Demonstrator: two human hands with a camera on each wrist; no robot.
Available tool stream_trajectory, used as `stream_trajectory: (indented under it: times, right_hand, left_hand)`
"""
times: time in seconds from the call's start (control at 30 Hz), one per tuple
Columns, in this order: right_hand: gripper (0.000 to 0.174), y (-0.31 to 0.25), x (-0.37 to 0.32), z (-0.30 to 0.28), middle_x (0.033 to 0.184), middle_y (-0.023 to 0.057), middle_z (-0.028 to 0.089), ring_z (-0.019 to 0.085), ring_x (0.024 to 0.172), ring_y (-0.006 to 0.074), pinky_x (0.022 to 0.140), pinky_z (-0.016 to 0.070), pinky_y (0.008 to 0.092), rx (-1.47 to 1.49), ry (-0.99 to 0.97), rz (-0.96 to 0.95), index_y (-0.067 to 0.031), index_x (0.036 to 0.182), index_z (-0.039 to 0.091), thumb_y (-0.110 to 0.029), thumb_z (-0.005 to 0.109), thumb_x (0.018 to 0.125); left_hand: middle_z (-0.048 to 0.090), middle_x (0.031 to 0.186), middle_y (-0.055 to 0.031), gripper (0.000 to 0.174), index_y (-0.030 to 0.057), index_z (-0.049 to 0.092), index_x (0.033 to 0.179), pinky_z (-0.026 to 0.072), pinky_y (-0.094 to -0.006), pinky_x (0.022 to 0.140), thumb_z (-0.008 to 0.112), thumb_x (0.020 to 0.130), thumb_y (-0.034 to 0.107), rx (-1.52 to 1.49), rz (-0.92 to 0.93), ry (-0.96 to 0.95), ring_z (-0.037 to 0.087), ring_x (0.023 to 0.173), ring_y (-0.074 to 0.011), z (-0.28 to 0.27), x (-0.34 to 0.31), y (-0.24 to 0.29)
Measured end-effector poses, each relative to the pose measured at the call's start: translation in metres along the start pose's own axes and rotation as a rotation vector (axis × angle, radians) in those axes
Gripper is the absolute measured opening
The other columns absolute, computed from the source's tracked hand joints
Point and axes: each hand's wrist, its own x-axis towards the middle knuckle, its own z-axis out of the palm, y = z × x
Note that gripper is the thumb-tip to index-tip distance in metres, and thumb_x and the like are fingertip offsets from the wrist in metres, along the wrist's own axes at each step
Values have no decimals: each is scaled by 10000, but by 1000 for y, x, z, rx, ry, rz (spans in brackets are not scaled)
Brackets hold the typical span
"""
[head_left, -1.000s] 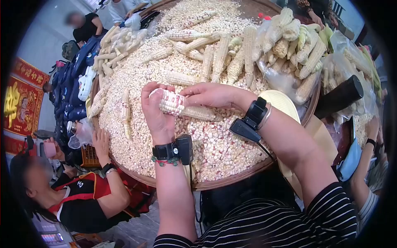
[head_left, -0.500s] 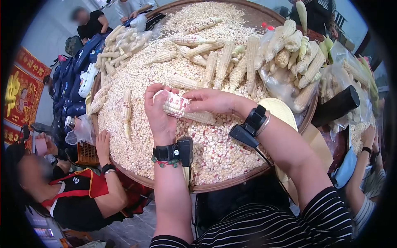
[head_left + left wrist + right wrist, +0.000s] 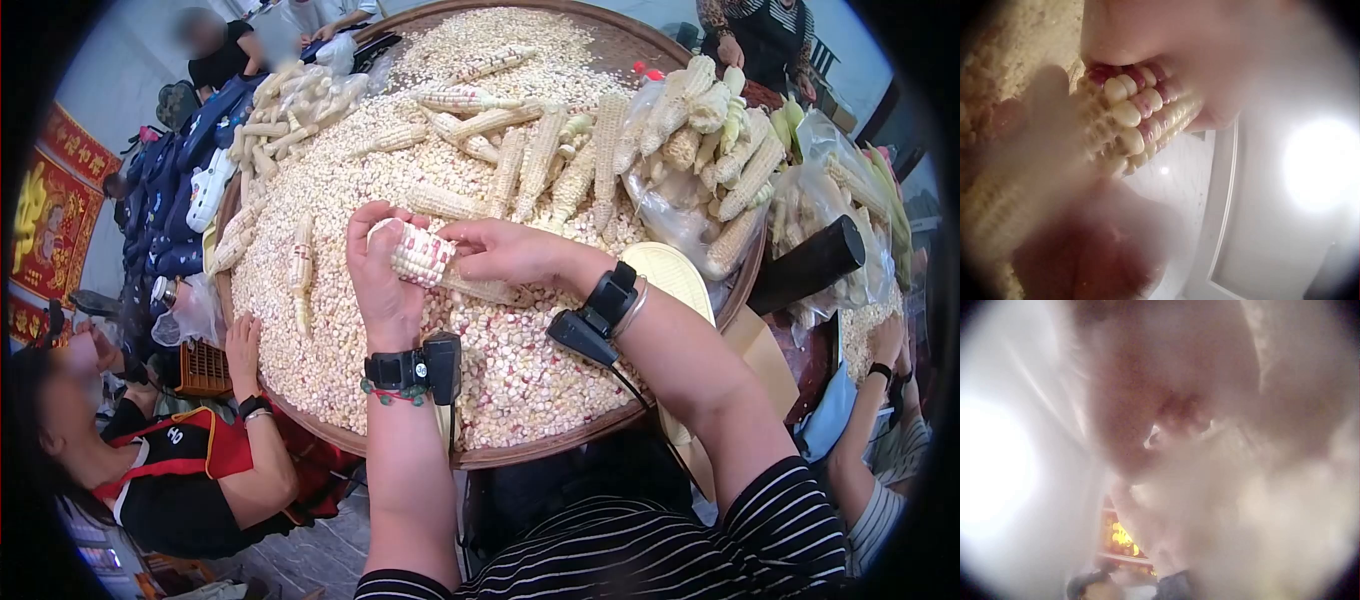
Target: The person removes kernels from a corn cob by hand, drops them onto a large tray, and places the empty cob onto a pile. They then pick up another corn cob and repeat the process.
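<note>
My left hand (image 3: 388, 285) holds an ear of corn (image 3: 418, 254) with white and dark-red kernels, its thumb lying along the near side. Close up in the left wrist view, the same ear (image 3: 1141, 106) shows rows of kernels beside a stripped patch. Against its right end my right hand (image 3: 500, 250) has its fingers curled, gripping a bare corn cob (image 3: 490, 290) that slants out below the palm. That cob is only a pale blur in the right wrist view, and the fingertips are partly hidden.
Loose kernels (image 3: 540, 390) cover a big round wooden tray (image 3: 350, 438). Several cobs (image 3: 530, 155) lie across the middle, and a plastic bag of cobs (image 3: 700, 150) stands at the right. A dark cylinder (image 3: 810, 265) juts in there. Another person's hand (image 3: 242, 355) rests at the left rim.
Both hands stay together at the ear, with small shifts of the right hand's fingers against its end. The view has moved slightly. At the back right, a person's hand has lowered a cob toward the bag.
</note>
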Motion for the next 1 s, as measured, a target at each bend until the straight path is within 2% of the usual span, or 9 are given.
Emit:
stream_trajectory:
  times: [0.1, 0.17, 0.37, 0.4, 0.63, 0.7, 0.77, 0.9, 1.0]
  right_hand:
    - [505, -3, -4, -4, 1191, 48, 579, 512, 1074, 90, 928, 418, 245, 179, -8, -10, 8, 1345, 449, -125, 592, 879]
    - [488, -23, -12, -1, 1205, 48, 578, 508, 1097, 92, 942, 415, 249, 177, 85, 193, 2, 1338, 467, -154, 606, 898]
    - [443, -5, -3, -1, 1186, 59, 592, 532, 1054, 100, 914, 417, 237, 184, 27, 49, -25, 1296, 527, -242, 591, 915]
    - [495, -10, -4, -1, 1249, 54, 566, 503, 1118, 91, 960, 405, 247, 208, 9, 89, -1, 1359, 454, -200, 590, 926]
    - [510, -10, -4, 3, 1226, 51, 563, 516, 1094, 97, 959, 407, 247, 253, -48, 37, 7, 1371, 430, -76, 514, 875]
    - [487, -5, -5, -1, 1211, 49, 573, 533, 1069, 102, 941, 419, 247, 240, -36, 58, -2, 1360, 444, -108, 530, 893]
    - [396, -8, -7, 0, 1082, 30, 612, 570, 952, 73, 824, 475, 247, 427, 81, 190, -45, 1290, 526, -216, 560, 934]
    - [413, 0, -4, -1, 1072, 29, 626, 578, 942, 69, 822, 480, 242, 333, 77, 137, -51, 1275, 548, -301, 578, 947]
    - [429, -1, -2, -3, 1093, 21, 633, 578, 966, 68, 855, 474, 238, 555, -14, 140, -37, 1277, 550, -315, 581, 952]
  left_hand:
    - [576, 890, -83, 230, 41, 501, 1061, 548, -363, 758, 535, 835, 66, -6, 14, -22, 617, 843, -241, 6, -2, 3]
    - [575, 880, -84, 232, 39, 504, 1049, 548, -365, 756, 534, 819, 53, -26, 12, -28, 621, 840, -242, 6, -3, 3]
    - [582, 882, -92, 246, 39, 507, 1046, 562, -358, 734, 546, 803, 36, -38, 17, -13, 642, 832, -238, 4, -3, 2]
    - [588, 889, -93, 250, 37, 512, 1047, 568, -353, 727, 548, 799, 27, -55, 12, -13, 647, 835, -238, 4, -3, 3]
    - [596, 883, -77, 243, 47, 524, 1053, 568, -351, 727, 568, 815, 37, -59, -1, 6, 650, 837, -221, 3, -3, 2]
    - [599, 894, -80, 243, 47, 523, 1054, 569, -346, 724, 573, 816, 44, -62, 12, -7, 651, 843, -217, 3, -4, 2]
    - [598, 905, -82, 247, 46, 521, 1055, 570, -342, 722, 577, 815, 48, -53, 6, -28, 650, 851, -216, 3, -4, 3]
    - [574, 925, -73, 256, 34, 523, 1059, 547, -321, 745, 563, 813, -26, -108, -23, -18, 610, 862, -185, 4, -5, 6]
    - [592, 907, -81, 253, 49, 519, 1065, 567, -348, 724, 574, 818, 39, -70, 11, -38, 639, 859, -208, 2, -3, 3]
